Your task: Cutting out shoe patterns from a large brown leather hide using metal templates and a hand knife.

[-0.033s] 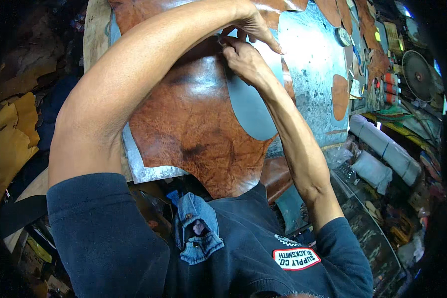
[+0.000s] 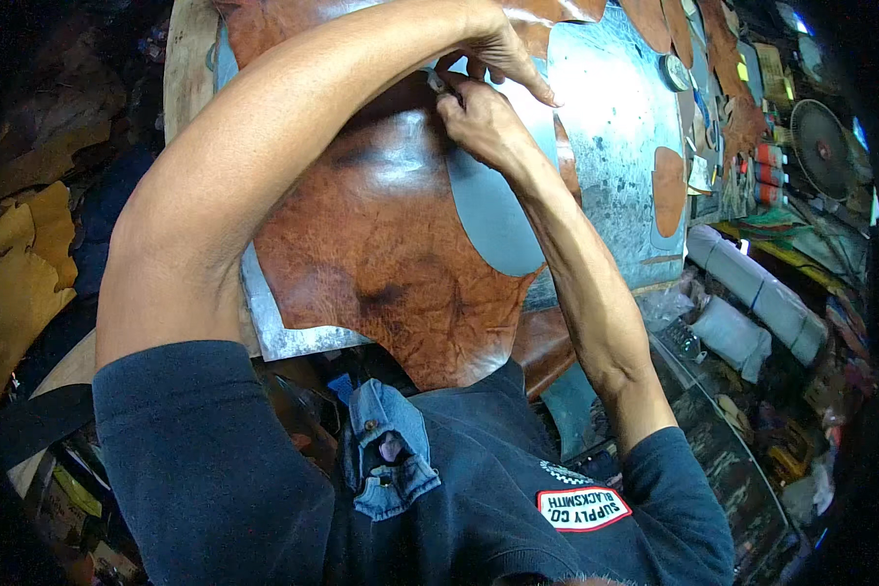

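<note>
At far edge of desk (image 2: pixel 615 146), grey and mottled, partly covered: brown hide (image 2: pixel 381 244), glossy, wrinkled grain, spread flat, near edge drooping toward body. Grey pattern piece (image 2: pixel 493 220), rounded outline, laid on right part of hide, touching it. Left hand (image 2: pixel 498 49), fingers spread, pressing down at top of pattern. Right hand (image 2: pixel 479 117), closed around small metal tool (image 2: pixel 438 82), tip at upper edge of pattern just below left hand; kind of tool too small to tell, marker or blade alike possible. Judged step: tracing or cutting along pattern outline. For good result: hold pattern flat and unmoving under spread fingers, keep tool tip tight against edge, keep left fingertips clear of tip, draw in one steady line, shift holding hand along as line advances, avoid dark blotch near hide centre. Risk judged: pattern sliding on glossy surface. Nearby, apart from hands: brown scraps (image 2: pixel 669 186) on desk at right, grey rolls (image 2: pixel 752 288) beside desk, round fan (image 2: pixel 823 148) at far right, yellow scraps (image 2: pixel 15 283) at left.
</note>
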